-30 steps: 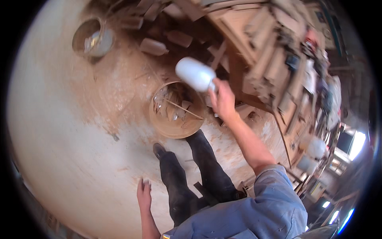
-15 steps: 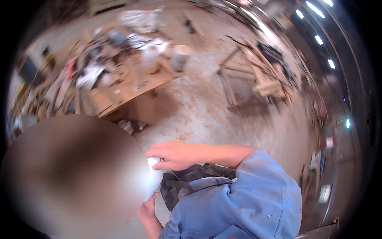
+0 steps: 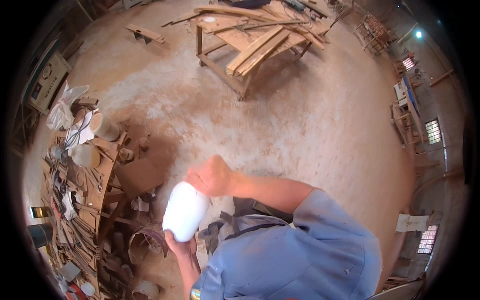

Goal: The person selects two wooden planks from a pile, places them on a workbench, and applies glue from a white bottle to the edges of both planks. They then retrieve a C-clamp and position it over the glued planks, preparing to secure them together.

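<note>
A smooth white rounded container (image 3: pixel 186 211), which looks like a plastic bottle, is tilted between my two hands. My left hand (image 3: pixel 181 245) is wrapped round its lower end, with the thumb showing against the side. At the upper end my right hand (image 3: pixel 212 176) is closed in a fist, its fingers curled over the top. The fist hides that end, so whether a cap is there cannot be seen. My right forearm comes in from the right, out of a blue short sleeve (image 3: pixel 320 212).
A cluttered workbench (image 3: pixel 106 186) stands at left with wood scraps, a plastic jug (image 3: pixel 86 156) and a pale bucket (image 3: pixel 105 127). Beneath lies a round drum (image 3: pixel 146 245). A wooden table (image 3: pixel 220 62) loaded with boards stands far ahead. Sawdust covers the floor (image 3: pixel 300 135).
My view has swung rightward, so the workbench now sits farther left. The large blurred patch that covered part of the container is gone. My right hand has curled into a fist at its top.
</note>
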